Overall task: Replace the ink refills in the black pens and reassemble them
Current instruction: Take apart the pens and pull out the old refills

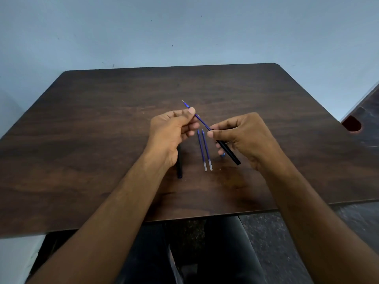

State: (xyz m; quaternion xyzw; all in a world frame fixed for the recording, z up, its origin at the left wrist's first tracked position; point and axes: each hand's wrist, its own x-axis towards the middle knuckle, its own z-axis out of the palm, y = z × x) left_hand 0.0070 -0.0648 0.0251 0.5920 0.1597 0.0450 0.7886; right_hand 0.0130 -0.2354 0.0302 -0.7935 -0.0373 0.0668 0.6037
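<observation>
A dark wood-grain bench fills the middle of the view, set against a pale blue wall, with a second dark piece of furniture showing at the right edge. Both forearms reach in from below, over the near edge of the bench. The right hand has its grip curled round a black pen barrel, held slanted above the bench with its open end pointing up and to the left. The left hand pinches a blue ink refill between thumb and fingers near the tip end; the refill runs in line with the barrel, its lower end at the barrel's mouth and its fine tip sticking out past the left fingertips. A second black pen lies on the bench, partly hidden beneath the left wrist. Between the hands, two more blue refills lie side by side on the bench, nearly parallel, tips pointing away, clear ends nearest the person. A small blue piece shows just under the right fingers; what it is cannot be told.
</observation>
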